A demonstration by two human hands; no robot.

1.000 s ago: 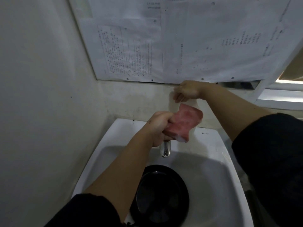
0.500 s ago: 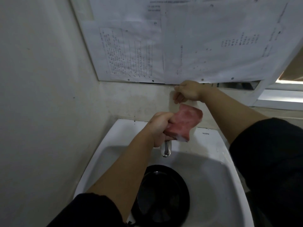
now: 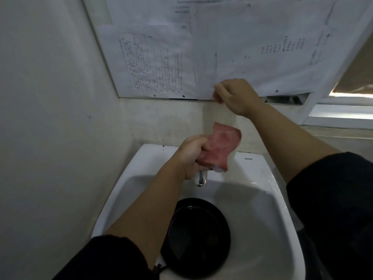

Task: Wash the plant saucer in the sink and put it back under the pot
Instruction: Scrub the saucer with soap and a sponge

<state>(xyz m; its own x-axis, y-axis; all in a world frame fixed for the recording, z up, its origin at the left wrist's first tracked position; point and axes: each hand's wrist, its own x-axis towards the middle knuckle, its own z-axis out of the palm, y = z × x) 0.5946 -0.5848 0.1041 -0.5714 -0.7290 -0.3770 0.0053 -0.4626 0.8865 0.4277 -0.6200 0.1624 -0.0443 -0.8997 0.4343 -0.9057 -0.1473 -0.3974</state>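
The left hand (image 3: 192, 156) squeezes the pink sponge (image 3: 218, 148) above the tap (image 3: 200, 178) — likely readying it for the black saucer (image 3: 198, 237) below in the sink (image 3: 268, 209) — while the right hand (image 3: 235, 96), fingers curled, pinches something unclear by the papers (image 3: 201, 57).

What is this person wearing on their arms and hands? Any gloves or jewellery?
No gloves: the left hand and the right hand are both bare, as are the forearms. Each arm has a black sleeve, the left sleeve and the right sleeve, ending around the elbow. I see no rings, watch or bracelet. A small dark mark shows on the back of the left hand.
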